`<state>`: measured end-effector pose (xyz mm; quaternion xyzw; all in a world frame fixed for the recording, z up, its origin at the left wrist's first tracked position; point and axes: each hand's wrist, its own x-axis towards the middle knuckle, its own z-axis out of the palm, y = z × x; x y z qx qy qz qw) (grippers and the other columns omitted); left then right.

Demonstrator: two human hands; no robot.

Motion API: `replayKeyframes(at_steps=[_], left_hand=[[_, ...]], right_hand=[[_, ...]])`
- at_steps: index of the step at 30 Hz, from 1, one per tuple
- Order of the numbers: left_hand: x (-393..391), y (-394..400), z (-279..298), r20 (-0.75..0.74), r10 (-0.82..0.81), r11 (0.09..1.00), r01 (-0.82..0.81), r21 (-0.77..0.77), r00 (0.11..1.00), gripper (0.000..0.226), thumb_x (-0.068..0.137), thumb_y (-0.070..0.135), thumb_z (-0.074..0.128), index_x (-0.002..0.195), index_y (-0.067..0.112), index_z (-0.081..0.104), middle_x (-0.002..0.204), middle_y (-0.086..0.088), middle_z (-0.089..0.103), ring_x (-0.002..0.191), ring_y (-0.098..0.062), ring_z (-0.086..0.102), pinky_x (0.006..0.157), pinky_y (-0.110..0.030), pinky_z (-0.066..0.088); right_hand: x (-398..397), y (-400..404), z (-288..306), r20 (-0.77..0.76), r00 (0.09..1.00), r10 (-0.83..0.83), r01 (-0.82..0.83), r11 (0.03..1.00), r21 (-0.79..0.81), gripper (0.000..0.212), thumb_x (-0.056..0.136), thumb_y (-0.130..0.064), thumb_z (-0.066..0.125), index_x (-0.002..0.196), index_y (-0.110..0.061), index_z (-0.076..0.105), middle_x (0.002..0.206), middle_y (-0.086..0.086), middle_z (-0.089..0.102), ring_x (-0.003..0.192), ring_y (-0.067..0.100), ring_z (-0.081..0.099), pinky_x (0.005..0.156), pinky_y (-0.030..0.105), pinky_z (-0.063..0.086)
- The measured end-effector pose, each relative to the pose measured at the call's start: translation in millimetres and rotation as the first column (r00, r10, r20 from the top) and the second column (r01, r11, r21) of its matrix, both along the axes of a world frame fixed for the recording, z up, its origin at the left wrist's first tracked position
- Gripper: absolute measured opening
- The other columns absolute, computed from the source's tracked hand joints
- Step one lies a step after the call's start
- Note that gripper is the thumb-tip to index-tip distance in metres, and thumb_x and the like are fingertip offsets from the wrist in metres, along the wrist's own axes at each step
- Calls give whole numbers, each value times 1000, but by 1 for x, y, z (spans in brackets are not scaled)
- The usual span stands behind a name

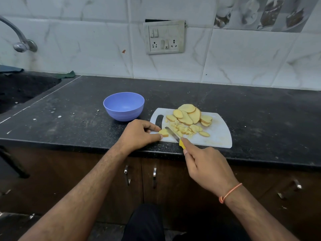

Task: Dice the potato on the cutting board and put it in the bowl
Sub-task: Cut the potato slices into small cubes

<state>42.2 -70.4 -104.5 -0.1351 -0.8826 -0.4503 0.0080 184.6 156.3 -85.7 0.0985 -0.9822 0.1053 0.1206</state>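
Right hand (206, 168) was at the desk's (69, 122) front edge, fingers wrapped round the yellow handle of a knife (174, 136), forefinger laid along the top. An orange thread band (229, 193) was on that wrist. The blade angled up and left onto the cutting board (218, 134), tip touching the potato piece (164, 132) at the board's front-left corner.

Left hand (139, 134) sat on the desk just left of the board, thumb and forefinger pinching that same piece from its left side, other fingers curled under.

White board lay near the desk's front edge, handle slot on its left end. Small diced bits (181, 128) were heaped mid-board, right of the blade. A stack of uncut potato slices (189, 113) sat along the board's back edge, overlapping; one loose slice (204, 134) lay apart to the right of the dice.

Blue bowl (123, 106) stood on the desk just behind and left of the board, upright, no potato visible inside.

Further back: sink (22, 89) at the desk's left end, tap (20, 42) above it, switch panel (165, 37) on the tiled wall.
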Motion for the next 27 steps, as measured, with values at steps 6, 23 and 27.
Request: replayKeyframes(at_steps=[6, 23, 27], left_hand=[[1, 3, -1, -33, -2, 1000, 2, -7, 999, 25, 75, 46, 93, 98, 39, 85, 88, 17, 77, 85, -5, 68, 76, -25, 53], [-3, 3, 2, 21, -7, 1000, 7, 10, 1000, 24, 74, 43, 95, 94, 35, 86, 85, 13, 80, 88, -10, 74, 90, -39, 61], [-2, 6, 2, 18, 8, 1000, -8, 4, 1000, 24, 74, 43, 95, 94, 35, 86, 82, 14, 79, 84, -6, 73, 83, -30, 59]], right_hand=[[-8, 0, 1, -55, 995, -88, 87, 996, -16, 50, 108, -41, 32, 157, -31, 37, 65, -8, 58, 57, 11, 56, 53, 39, 52], [-14, -25, 4, 28, 999, -24, 21, 996, 90, 50, 108, -39, 31, 157, -31, 31, 71, -7, 57, 63, 13, 54, 56, 36, 50], [-11, -21, 4, 43, 999, -10, 5, 995, 103, 51, 109, -39, 30, 159, -30, 28, 69, -5, 56, 62, 14, 53, 56, 36, 47]])
